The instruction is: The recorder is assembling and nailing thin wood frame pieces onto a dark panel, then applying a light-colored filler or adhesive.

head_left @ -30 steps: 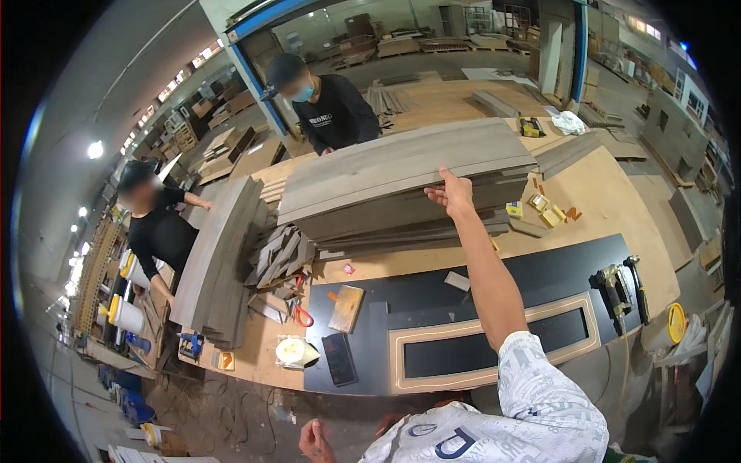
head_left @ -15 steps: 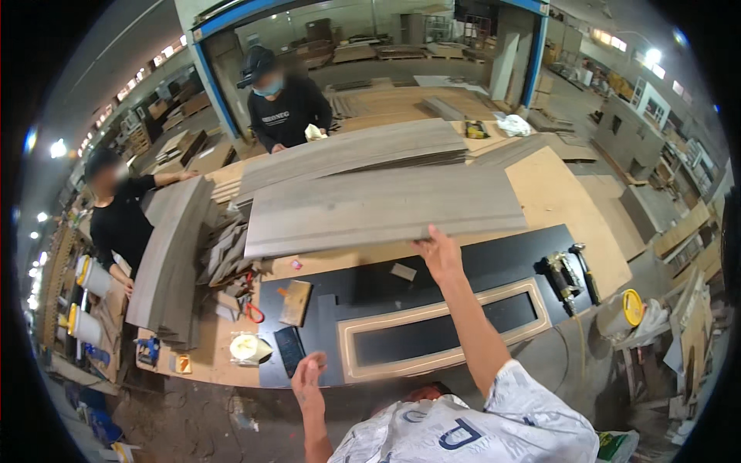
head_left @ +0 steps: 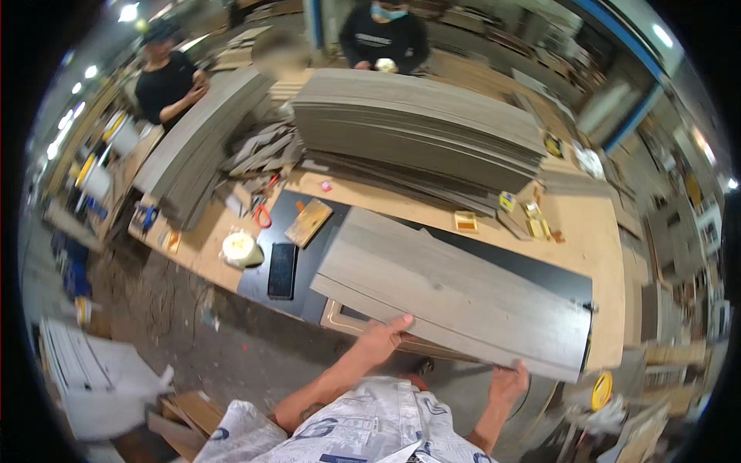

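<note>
A long grey wood-grain board (head_left: pixel 451 282) slants across the near part of the table, held by its near edge. My left hand (head_left: pixel 382 339) grips that edge left of its middle, thumb on top. Farther right, my right hand (head_left: pixel 509 382) is closed on the same edge, its fingers partly hidden underneath. Below the board lie a black panel (head_left: pixel 310 258) and a pale grooved frame (head_left: pixel 337 318), both largely covered by it. A dark phone (head_left: pixel 283 270) and a wooden block (head_left: pixel 309 222) rest left of the board.
Behind stands a tall stack of grey boards (head_left: pixel 417 127), with another stack (head_left: pixel 197 147) at left and offcuts (head_left: pixel 266 147) between. A cream roll (head_left: pixel 241 248) and red-handled tool (head_left: pixel 264 216) lie near the left edge. Two people (head_left: pixel 166 81) (head_left: pixel 384 35) stand across the table.
The board has come off the far stack toward me, over the black panel and frame. My left hand, free before, now grips it alongside my right. The view has turned.
</note>
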Demonstrator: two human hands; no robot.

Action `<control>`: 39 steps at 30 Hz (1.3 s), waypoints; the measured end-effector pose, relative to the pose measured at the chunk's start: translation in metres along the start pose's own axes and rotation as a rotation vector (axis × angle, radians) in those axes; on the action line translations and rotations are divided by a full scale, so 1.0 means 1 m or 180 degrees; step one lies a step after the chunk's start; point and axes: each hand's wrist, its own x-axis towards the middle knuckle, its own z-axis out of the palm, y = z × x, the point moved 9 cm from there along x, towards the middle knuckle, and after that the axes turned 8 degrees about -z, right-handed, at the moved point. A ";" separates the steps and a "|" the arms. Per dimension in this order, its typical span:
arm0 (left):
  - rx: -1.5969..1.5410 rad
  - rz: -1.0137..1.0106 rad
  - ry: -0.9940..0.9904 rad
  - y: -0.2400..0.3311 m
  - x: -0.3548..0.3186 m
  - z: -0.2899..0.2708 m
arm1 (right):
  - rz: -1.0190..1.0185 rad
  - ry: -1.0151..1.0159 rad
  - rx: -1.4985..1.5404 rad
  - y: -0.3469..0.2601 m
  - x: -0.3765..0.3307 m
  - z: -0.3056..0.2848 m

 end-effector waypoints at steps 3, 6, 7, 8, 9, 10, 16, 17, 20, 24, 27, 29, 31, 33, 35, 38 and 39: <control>-0.0076 -0.0004 -0.0183 -0.038 -0.001 0.024 | -0.0403 0.1061 -0.0194 -0.061 0.036 -0.093; -0.0035 -0.0135 -0.0070 -0.082 -0.008 0.045 | -0.0315 0.0678 -0.0349 -0.093 0.059 -0.133; -0.0398 -0.0133 0.0064 -0.088 -0.004 0.038 | -0.0271 0.0655 -0.0334 -0.092 0.067 -0.136; -0.0761 -0.0132 0.0203 -0.092 -0.003 0.031 | -0.0201 0.0624 -0.0437 -0.089 0.072 -0.139; -0.0736 0.0309 0.0302 -0.088 -0.004 0.017 | -0.0121 0.0618 -0.0591 -0.094 0.070 -0.146; -0.0703 0.0754 0.0407 -0.083 -0.005 -0.003 | -0.0057 0.0623 -0.0629 -0.094 0.072 -0.158; -0.0642 0.1076 0.1121 -0.078 -0.009 -0.076 | 0.0414 0.0081 -0.0692 -0.080 0.074 -0.119; -0.0338 0.1177 0.1210 -0.075 -0.012 -0.089 | 0.0422 0.0113 -0.0710 -0.073 0.075 -0.119; -0.0761 0.1100 0.1146 -0.054 -0.012 -0.079 | 0.0412 -0.0131 -0.0754 -0.055 0.088 -0.114; -0.0942 0.1157 0.1108 -0.045 -0.012 -0.102 | 0.0442 -0.0123 -0.0678 -0.033 0.093 -0.109; -0.0902 0.1114 0.1189 -0.033 -0.016 -0.106 | 0.0569 -0.0152 -0.0675 -0.027 0.090 -0.108; -0.0903 0.1109 0.1288 -0.032 -0.015 -0.110 | 0.0630 -0.0188 -0.0690 -0.021 0.084 -0.095; -0.0888 0.1083 0.1393 -0.031 -0.016 -0.112 | 0.0541 -0.0073 -0.0671 -0.020 0.077 -0.086; -0.0927 0.1191 0.1360 -0.026 -0.018 -0.110 | 0.0530 -0.0074 -0.0771 -0.018 0.074 -0.085; -0.0873 0.1129 0.1339 -0.031 -0.018 -0.121 | 0.0516 -0.0069 -0.0878 -0.018 0.071 -0.085; -0.0754 0.1026 0.1348 -0.033 -0.011 -0.133 | 0.0432 0.0012 -0.0883 -0.017 0.069 -0.089; -0.0698 0.0955 0.1379 -0.036 -0.001 -0.133 | 0.0493 0.0072 -0.0914 -0.016 0.070 -0.095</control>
